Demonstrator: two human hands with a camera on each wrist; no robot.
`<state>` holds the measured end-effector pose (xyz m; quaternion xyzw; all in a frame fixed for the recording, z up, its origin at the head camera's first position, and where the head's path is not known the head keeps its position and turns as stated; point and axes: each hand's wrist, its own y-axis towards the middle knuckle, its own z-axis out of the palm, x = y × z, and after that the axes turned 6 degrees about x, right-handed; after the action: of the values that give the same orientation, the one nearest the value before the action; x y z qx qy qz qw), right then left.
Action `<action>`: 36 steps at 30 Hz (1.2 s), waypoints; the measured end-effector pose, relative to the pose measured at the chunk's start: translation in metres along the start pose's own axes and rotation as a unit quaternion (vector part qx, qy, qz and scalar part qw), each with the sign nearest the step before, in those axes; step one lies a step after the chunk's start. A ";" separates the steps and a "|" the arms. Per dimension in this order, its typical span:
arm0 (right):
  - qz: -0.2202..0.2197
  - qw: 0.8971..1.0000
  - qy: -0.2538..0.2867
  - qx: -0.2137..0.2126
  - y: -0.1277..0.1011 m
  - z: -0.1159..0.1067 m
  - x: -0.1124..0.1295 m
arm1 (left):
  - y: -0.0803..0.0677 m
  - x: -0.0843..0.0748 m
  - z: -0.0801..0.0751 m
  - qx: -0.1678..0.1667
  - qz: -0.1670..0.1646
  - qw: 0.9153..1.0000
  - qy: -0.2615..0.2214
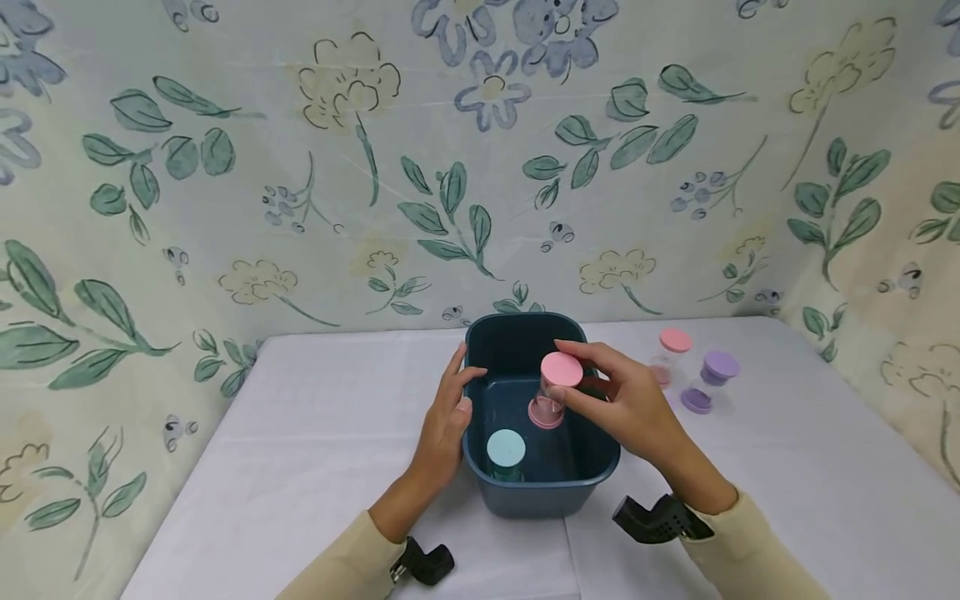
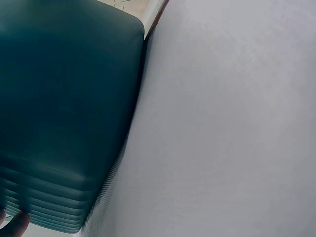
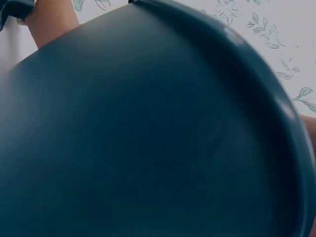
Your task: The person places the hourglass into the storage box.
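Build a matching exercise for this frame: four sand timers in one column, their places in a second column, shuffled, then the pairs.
Things:
1. pink timer
2. teal timer
3. purple timer
4. second pink timer

Places:
A. standing inside the bin, near its front left corner
B. on the table, rightmost
C. held by the right hand over the bin
D. on the table, between the bin and the purple one

Pairs: 1-C, 2-A, 3-B, 4-D
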<state>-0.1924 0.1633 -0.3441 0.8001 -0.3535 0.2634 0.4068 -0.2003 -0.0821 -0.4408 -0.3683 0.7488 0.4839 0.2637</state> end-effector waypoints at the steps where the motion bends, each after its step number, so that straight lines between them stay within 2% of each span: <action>1: 0.002 1.000 0.000 0.003 0.000 0.000 -0.001 | 0.000 0.000 0.000 0.000 0.001 1.000 0.000; 15: 0.043 0.998 -0.026 0.044 0.011 0.002 -0.003 | 0.000 -0.001 -0.001 0.003 -0.003 1.000 -0.001; 36: 0.011 0.992 -0.060 0.108 0.023 0.010 -0.003 | -0.001 -0.002 -0.001 0.007 -0.006 1.000 0.007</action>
<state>-0.2109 0.1465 -0.3404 0.8497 -0.3556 0.2558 0.2934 -0.1985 -0.0828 -0.4389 -0.3750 0.7515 0.4745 0.2636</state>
